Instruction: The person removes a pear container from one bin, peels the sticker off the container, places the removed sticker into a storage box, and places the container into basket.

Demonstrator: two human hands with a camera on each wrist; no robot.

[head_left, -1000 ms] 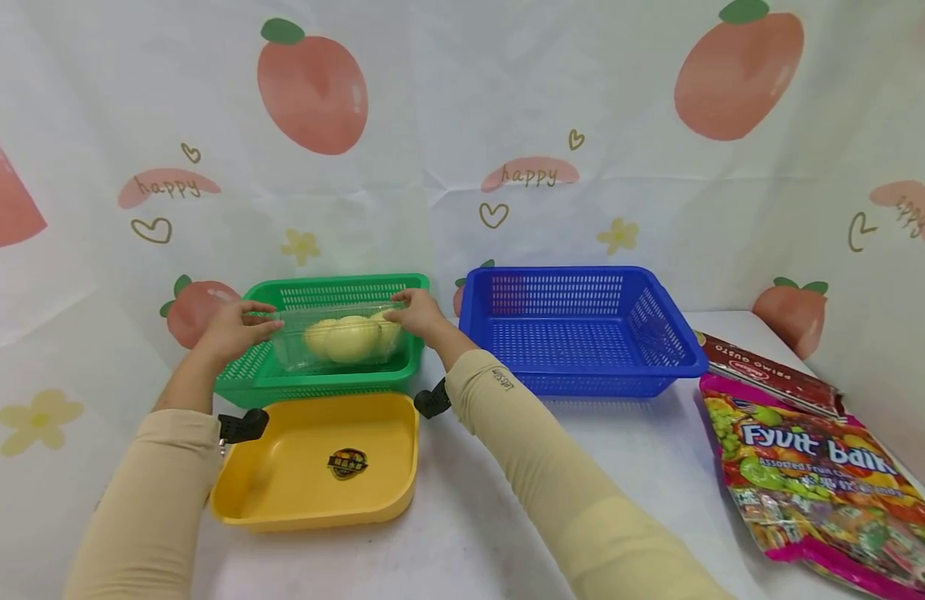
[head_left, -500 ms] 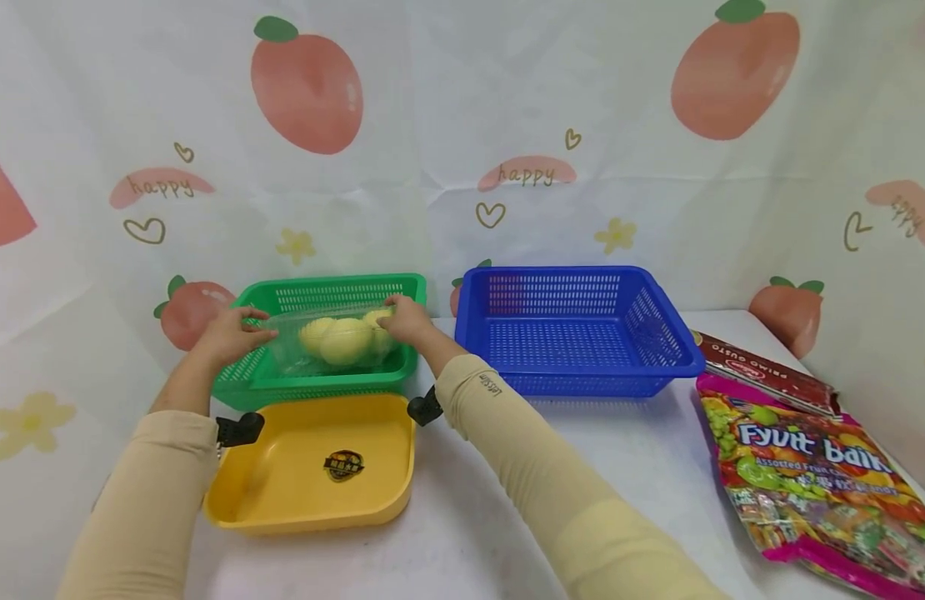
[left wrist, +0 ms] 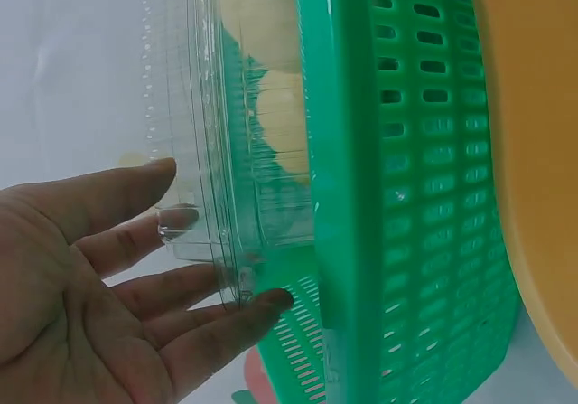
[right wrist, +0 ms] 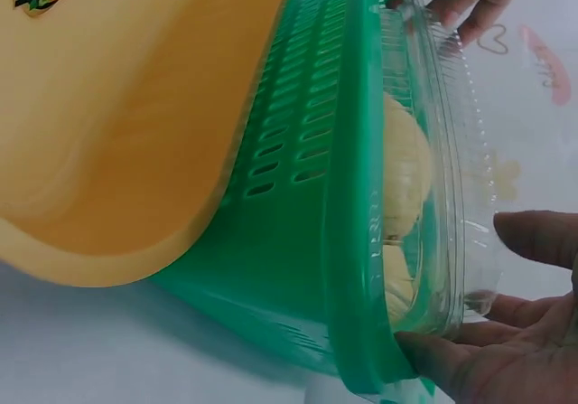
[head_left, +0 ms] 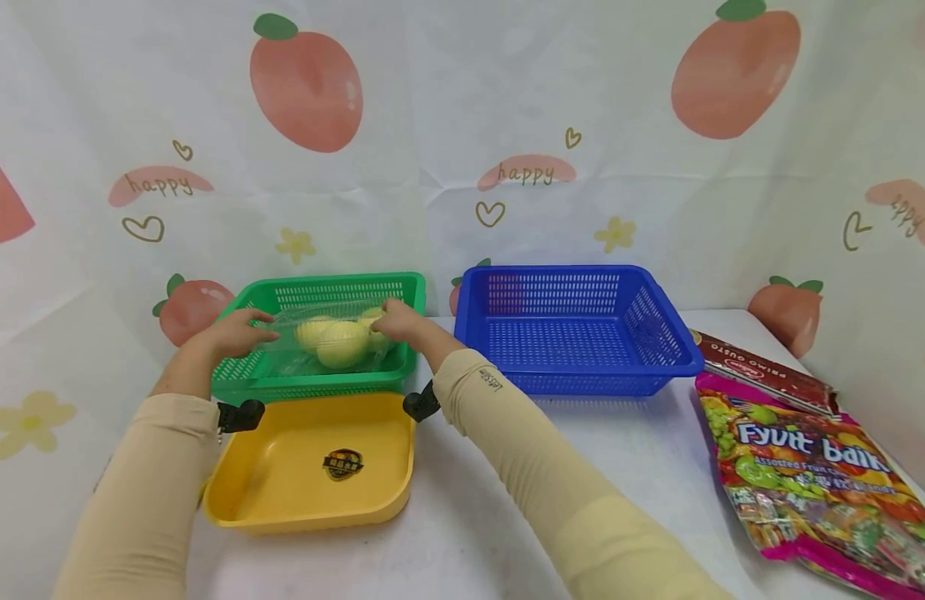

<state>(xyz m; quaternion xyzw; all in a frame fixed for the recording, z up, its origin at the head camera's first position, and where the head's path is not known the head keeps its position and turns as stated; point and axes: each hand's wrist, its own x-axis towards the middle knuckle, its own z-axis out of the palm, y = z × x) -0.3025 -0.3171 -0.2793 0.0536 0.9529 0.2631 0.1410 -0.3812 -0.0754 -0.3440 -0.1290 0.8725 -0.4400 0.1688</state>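
Note:
A clear plastic clamshell box with several pale yellow round fruits inside sits in the green basket, its lid standing above the rim. My left hand is at the box's left end, fingers extended along the clear wall and thumb spread off it. At the other end is my right hand, its fingers against the box edge and basket rim, its thumb apart from the lid. Part of the rightmost fruit is hidden behind the right hand in the head view.
A yellow tray stands just in front of the green basket. To the right are a blue basket, a dark red packet and a colourful candy bag. A printed cloth hangs behind.
The clear box has come down slightly and to the left into the green basket, both hands moving with it. My thumbs now stand off the box.

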